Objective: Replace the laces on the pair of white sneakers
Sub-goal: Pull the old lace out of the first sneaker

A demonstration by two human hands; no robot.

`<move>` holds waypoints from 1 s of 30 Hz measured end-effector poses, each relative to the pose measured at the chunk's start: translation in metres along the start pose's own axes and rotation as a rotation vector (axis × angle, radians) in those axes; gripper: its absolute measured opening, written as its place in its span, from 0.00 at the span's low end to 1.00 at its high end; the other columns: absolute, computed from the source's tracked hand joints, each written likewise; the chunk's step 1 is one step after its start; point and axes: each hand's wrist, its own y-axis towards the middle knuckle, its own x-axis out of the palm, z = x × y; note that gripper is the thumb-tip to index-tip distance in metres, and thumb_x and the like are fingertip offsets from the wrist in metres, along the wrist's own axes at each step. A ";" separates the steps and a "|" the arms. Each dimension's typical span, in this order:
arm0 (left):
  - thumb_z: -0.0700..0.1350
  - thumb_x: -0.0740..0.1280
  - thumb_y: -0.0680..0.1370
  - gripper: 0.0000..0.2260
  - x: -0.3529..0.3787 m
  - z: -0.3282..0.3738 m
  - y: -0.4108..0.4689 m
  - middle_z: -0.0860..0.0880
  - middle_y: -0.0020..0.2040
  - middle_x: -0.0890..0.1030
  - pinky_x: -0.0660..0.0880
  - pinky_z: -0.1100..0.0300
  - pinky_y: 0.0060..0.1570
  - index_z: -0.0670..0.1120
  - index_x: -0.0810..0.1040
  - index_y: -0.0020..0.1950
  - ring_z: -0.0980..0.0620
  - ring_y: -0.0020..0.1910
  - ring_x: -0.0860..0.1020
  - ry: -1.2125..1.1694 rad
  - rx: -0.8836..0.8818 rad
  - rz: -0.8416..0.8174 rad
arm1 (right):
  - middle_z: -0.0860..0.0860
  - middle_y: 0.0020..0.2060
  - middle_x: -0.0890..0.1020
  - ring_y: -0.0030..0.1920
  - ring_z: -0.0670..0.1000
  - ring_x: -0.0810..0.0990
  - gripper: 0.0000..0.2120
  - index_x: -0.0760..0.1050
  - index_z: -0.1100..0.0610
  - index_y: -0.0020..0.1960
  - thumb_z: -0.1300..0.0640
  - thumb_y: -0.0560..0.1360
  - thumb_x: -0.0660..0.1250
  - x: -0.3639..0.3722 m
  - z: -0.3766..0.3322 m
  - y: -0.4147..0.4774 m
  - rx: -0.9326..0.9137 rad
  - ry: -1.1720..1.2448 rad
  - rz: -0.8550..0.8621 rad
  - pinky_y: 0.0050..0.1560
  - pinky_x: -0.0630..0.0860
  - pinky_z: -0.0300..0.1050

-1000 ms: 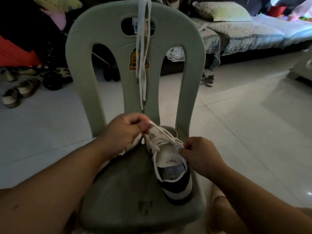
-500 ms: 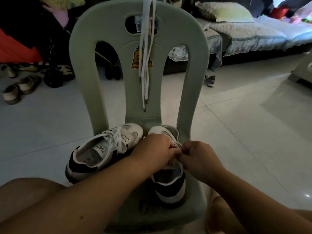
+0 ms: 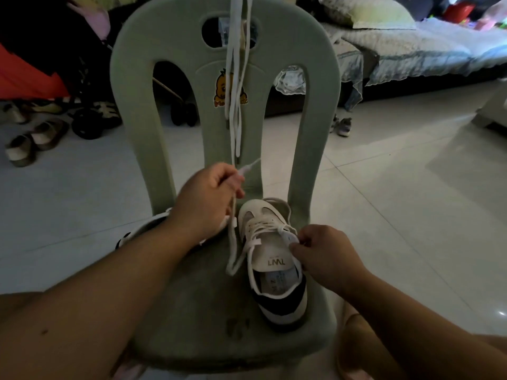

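From the head view, a pale green plastic chair [image 3: 175, 311] stands on a light tiled floor [image 3: 397, 215], and a white low-top sneaker with a black heel [image 3: 271, 259] sits on the right of its seat, toe pointing far. The left hand [image 3: 208, 196] is raised above the seat, fingers clenched around a slack white flat shoelace [image 3: 231, 242] that loops down to the shoe's eyelets. The right hand [image 3: 326, 253] has curled fingers pinching the shoe's right eyelet edge beside the tongue. A second white sneaker [image 3: 142, 229] lies at left, mostly hidden by the left forearm. Spare white laces [image 3: 236, 78] hang down the chair back over a yellow duck sticker [image 3: 223, 83].
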 end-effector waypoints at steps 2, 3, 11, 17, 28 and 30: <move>0.46 0.59 0.81 0.07 -0.009 -0.007 0.003 0.50 0.43 0.80 0.73 0.64 0.33 0.52 0.74 0.46 0.57 0.35 0.78 0.010 -0.094 0.066 | 0.48 0.33 0.80 0.35 0.46 0.80 0.08 0.77 0.51 0.39 0.52 0.76 0.65 0.000 -0.002 -0.001 0.021 0.009 0.003 0.36 0.77 0.38; 0.46 0.59 0.81 0.06 -0.011 -0.011 0.004 0.49 0.44 0.80 0.76 0.61 0.36 0.50 0.76 0.50 0.55 0.38 0.79 -0.001 -0.131 0.082 | 0.49 0.33 0.81 0.35 0.47 0.80 0.07 0.77 0.51 0.39 0.52 0.75 0.66 -0.001 -0.002 -0.001 0.038 0.007 0.000 0.37 0.78 0.40; 0.53 0.67 0.76 0.20 -0.006 -0.022 -0.005 0.51 0.61 0.77 0.73 0.60 0.53 0.52 0.72 0.67 0.55 0.54 0.76 0.442 -0.103 -0.079 | 0.50 0.33 0.82 0.35 0.47 0.81 0.14 0.78 0.54 0.38 0.44 0.73 0.68 -0.016 -0.011 0.007 0.128 -0.027 -0.118 0.33 0.75 0.39; 0.64 0.66 0.71 0.17 0.023 -0.033 -0.025 0.52 0.33 0.78 0.74 0.59 0.35 0.51 0.76 0.35 0.57 0.33 0.75 0.741 -0.038 -0.430 | 0.45 0.52 0.79 0.50 0.44 0.74 0.13 0.78 0.47 0.60 0.47 0.77 0.64 -0.004 -0.031 0.015 -0.356 -0.267 0.065 0.49 0.68 0.37; 0.54 0.64 0.75 0.11 0.030 -0.044 -0.023 0.48 0.35 0.77 0.73 0.57 0.36 0.47 0.76 0.38 0.48 0.38 0.77 0.714 0.002 -0.314 | 0.49 0.52 0.79 0.55 0.51 0.75 0.13 0.79 0.47 0.58 0.51 0.78 0.59 0.010 -0.037 0.035 -0.468 -0.433 0.034 0.57 0.73 0.46; 0.51 0.63 0.77 0.10 0.027 -0.040 -0.018 0.48 0.37 0.79 0.73 0.56 0.38 0.48 0.79 0.42 0.49 0.39 0.77 0.683 0.049 -0.247 | 0.49 0.50 0.80 0.51 0.50 0.76 0.12 0.80 0.49 0.56 0.52 0.78 0.60 0.005 -0.033 0.033 -0.422 -0.327 0.103 0.52 0.73 0.44</move>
